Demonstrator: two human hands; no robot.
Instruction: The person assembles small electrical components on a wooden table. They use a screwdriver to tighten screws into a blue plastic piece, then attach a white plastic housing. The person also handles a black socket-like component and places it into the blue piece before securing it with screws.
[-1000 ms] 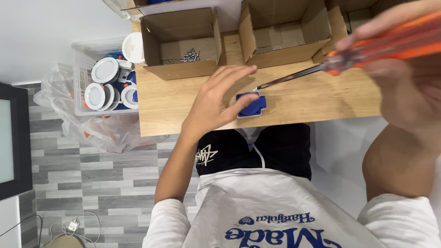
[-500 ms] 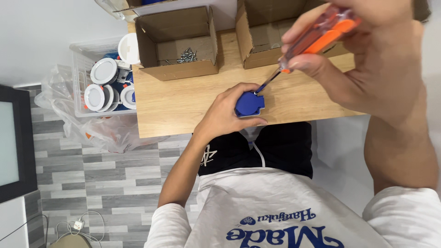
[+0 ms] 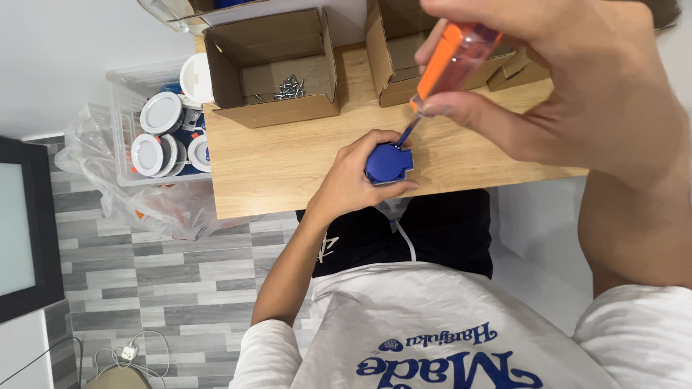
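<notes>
1. Your left hand (image 3: 353, 184) clamps its grip around one blue plastic fitting (image 3: 388, 164) near the front edge of the wooden counter (image 3: 281, 166).
2. Your right hand (image 3: 569, 79) closes its grip on one orange-handled screwdriver (image 3: 450, 61), tip down at the fitting.
3. Behind them stand two open cardboard boxes; the left box (image 3: 270, 68) holds a small heap of screws (image 3: 288, 88).

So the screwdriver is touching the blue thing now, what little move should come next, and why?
Probably a slow turn of the orange-handled screwdriver. Its tip already sits on the top edge of the blue part, the left hand pins that part to the wooden table, and the right hand grips the handle from above.
</notes>
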